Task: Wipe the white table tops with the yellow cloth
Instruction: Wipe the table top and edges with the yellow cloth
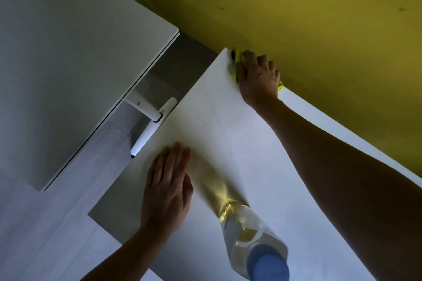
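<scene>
My right hand (259, 77) grips the bunched yellow cloth (238, 60) at the far corner of the white table top (228, 125), right against the yellow wall. Most of the cloth is hidden under the hand; bits stick out on both sides. My left hand (167, 187) lies flat on the table's near left part, fingers straight and together, holding nothing.
A clear bottle of yellowish liquid with a blue cap (255, 242) stands on the table near me, between my arms. A white door with a white handle (148, 125) stands open to the left, close to the table's left edge. Grey tiled floor (57, 223) lies below.
</scene>
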Motion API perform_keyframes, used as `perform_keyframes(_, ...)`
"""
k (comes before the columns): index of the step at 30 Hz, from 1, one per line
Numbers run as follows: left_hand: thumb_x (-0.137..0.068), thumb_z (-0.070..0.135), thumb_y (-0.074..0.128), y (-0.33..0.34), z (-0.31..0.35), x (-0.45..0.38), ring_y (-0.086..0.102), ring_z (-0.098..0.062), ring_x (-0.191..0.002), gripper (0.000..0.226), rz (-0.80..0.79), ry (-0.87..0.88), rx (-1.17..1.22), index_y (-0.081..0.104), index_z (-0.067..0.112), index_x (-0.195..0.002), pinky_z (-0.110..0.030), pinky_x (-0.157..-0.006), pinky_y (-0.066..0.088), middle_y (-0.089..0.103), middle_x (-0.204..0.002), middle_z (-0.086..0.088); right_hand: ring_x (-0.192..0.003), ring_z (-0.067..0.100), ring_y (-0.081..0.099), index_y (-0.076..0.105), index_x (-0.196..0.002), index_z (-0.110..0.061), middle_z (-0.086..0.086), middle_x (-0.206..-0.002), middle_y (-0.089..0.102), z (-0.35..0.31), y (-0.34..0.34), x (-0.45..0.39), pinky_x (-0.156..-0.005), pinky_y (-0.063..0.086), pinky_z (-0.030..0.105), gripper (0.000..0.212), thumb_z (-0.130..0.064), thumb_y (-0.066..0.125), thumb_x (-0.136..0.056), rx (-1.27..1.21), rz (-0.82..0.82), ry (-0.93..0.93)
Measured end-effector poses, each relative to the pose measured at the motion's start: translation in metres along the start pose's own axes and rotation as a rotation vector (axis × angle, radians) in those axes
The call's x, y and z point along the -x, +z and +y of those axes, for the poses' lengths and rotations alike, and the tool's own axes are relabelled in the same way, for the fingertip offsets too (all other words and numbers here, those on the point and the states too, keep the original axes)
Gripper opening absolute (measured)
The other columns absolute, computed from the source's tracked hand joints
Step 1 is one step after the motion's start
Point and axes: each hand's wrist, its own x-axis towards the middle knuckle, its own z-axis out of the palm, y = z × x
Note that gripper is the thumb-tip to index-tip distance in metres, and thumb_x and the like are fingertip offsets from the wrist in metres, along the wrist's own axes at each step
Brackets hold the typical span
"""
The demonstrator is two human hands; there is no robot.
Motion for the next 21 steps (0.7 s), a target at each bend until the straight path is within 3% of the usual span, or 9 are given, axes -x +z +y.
perform_keyframes(6,-0.098,0.023,0.044,-0.012,-0.014,0.025,0.048,-0.041,-0.141,0.059,-0.030,-0.032,-0.044,0.050,0.002,-0.153,-0.053,-0.116,0.039,0.047,-0.157,-0.020,-0.110,0.037,0.052,0.048,-0.137,-0.019,0.015,-0.121,0.055,-0.032,0.007,0.025,-0.091,0.042,0.048,0.045,-0.045,0.035,-0.103,0.009,-0.016,-0.023)
perform_keyframes(9,-0.099,0.017,0.048,-0.012,-0.015,0.004,0.052,-0.040,-0.138,0.049,-0.011,0.091,0.026,0.059,-0.001,-0.143,-0.049,-0.117,0.039,0.054,-0.150,-0.021,-0.110,0.036,0.051,0.046,-0.140,-0.021,0.014,-0.121,0.055,-0.042,0.006,0.033,-0.092,0.040,0.048,0.044,-0.044,0.035,-0.104,0.027,-0.039,-0.031)
perform_keyframes(13,-0.106,0.023,0.036,-0.003,0.006,-0.049,0.036,-0.032,-0.154,0.053,-0.083,0.302,0.119,0.046,0.009,-0.156,-0.050,-0.125,0.031,0.040,-0.165,-0.013,-0.113,0.036,0.049,0.045,-0.140,-0.020,0.013,-0.124,0.053,-0.043,0.002,0.033,-0.093,0.037,0.046,0.044,-0.042,0.035,-0.104,0.022,-0.076,-0.056)
perform_keyframes(21,-0.108,0.027,0.035,0.015,0.017,-0.087,0.025,-0.031,-0.159,0.057,-0.056,0.404,0.049,0.033,0.016,-0.164,-0.052,-0.127,0.024,0.028,-0.171,-0.009,-0.111,0.036,0.051,0.047,-0.136,-0.022,0.013,-0.121,0.054,0.014,-0.010,0.066,-0.089,0.038,0.044,0.042,-0.044,0.036,-0.102,0.008,-0.050,0.033)
